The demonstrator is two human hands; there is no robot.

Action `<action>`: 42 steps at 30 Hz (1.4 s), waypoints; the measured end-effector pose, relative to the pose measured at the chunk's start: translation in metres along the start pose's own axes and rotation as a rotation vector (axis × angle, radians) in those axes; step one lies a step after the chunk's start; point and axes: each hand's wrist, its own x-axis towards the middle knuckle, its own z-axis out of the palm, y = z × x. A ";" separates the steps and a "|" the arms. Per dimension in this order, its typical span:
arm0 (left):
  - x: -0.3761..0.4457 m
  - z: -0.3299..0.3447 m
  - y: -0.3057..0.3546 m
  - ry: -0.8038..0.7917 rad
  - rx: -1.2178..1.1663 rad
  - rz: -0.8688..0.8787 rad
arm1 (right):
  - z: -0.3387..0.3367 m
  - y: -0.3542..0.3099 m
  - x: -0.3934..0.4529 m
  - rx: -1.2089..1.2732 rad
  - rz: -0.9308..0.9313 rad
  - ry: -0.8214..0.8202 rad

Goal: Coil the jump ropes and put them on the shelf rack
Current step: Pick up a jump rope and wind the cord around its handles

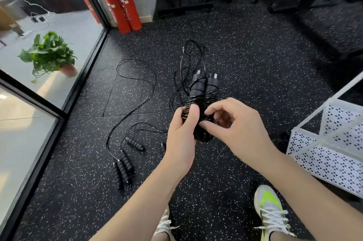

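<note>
Centre of frame: held jump rope point(203, 101), its two handles side by side and its cord wound round them, loose loops trailing toward the top; left hand point(181, 134) gripped its left side, right hand point(238, 129) pinched the coils from the right. Lower left, on the floor point(245, 54): two more jump ropes point(125, 160), handles close together, cords running up toward frame centre. Right edge: shelf rack point(332, 148). Upper centre-left: two fire extinguishers point(121, 5) standing against the wall. Far left, behind the glass partition point(59, 48): potted plant point(49, 54). Bottom: two shoes point(270, 211), below the forearms.
</note>
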 end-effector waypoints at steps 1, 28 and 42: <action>0.000 0.000 0.000 -0.007 0.003 0.000 | 0.000 0.001 -0.001 -0.011 -0.006 0.005; 0.004 -0.011 -0.004 -0.065 0.123 -0.053 | -0.019 0.004 0.016 0.087 0.205 -0.325; 0.004 -0.012 -0.004 -0.222 0.093 -0.108 | -0.002 0.006 0.008 -0.276 0.045 -0.247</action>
